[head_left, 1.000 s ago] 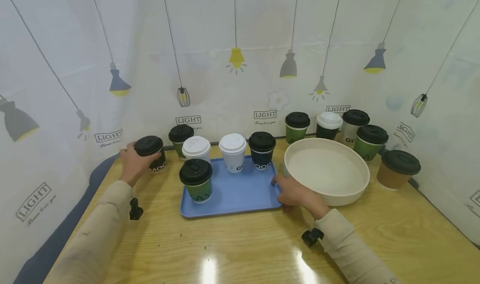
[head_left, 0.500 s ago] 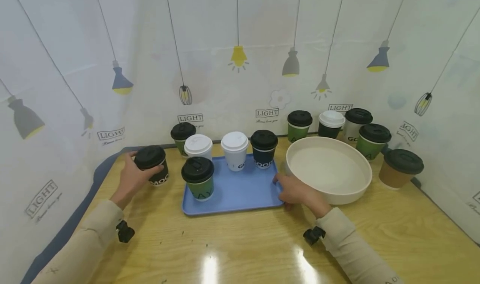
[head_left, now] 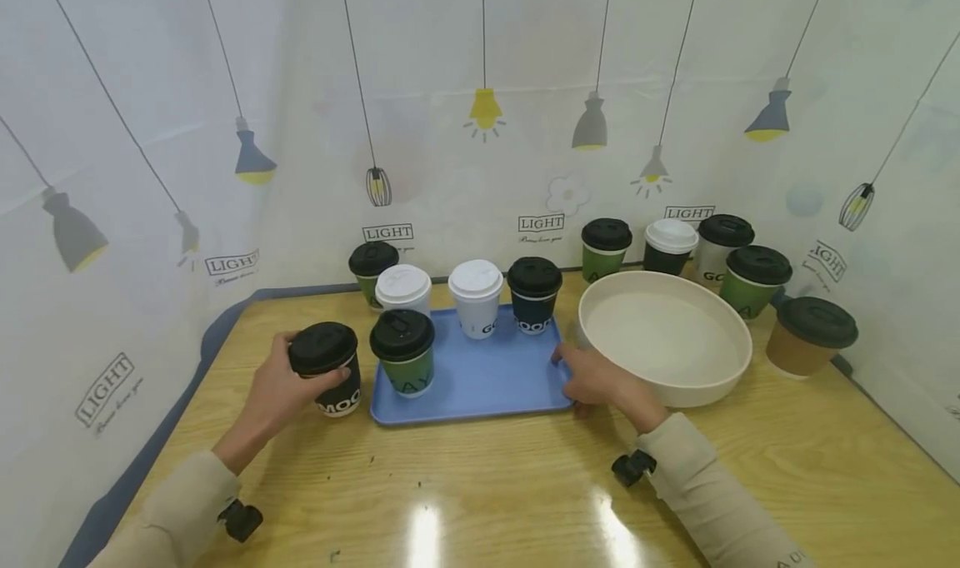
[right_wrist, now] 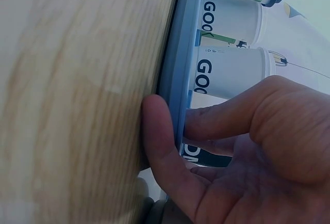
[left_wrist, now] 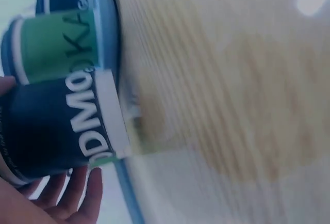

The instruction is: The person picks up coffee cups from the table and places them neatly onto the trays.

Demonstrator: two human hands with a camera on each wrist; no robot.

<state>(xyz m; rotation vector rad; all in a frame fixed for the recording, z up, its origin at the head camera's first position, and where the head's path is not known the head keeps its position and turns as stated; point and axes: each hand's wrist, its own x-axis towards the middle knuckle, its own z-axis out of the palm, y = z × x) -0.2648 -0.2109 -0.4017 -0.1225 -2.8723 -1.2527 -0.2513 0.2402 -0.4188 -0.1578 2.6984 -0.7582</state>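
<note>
My left hand (head_left: pixel 272 391) grips a dark paper coffee cup (head_left: pixel 333 366) with a black lid, upright at the left of the blue tray (head_left: pixel 491 381). In the left wrist view fingers wrap the cup (left_wrist: pixel 44 123), its white base band close over the wood. My right hand (head_left: pixel 598 378) pinches the tray's right edge; thumb and fingers lie on either side of the rim (right_wrist: pixel 178 53) in the right wrist view. On the tray stand a green cup (head_left: pixel 408 368) at front left, white cups (head_left: pixel 477 306) behind, and a dark cup (head_left: pixel 534 308) at back right.
A round cream basin (head_left: pixel 663 335) stands right of the tray. Behind and beside it are several lidded cups, including a brown one (head_left: pixel 802 351). Another green cup (head_left: pixel 367 285) stands behind the tray near the printed wall sheet (head_left: pixel 450 151).
My left hand has brought the dark cup from the back left toward me and slightly right, nearer the tray's front left corner. The right hand keeps its hold on the tray edge.
</note>
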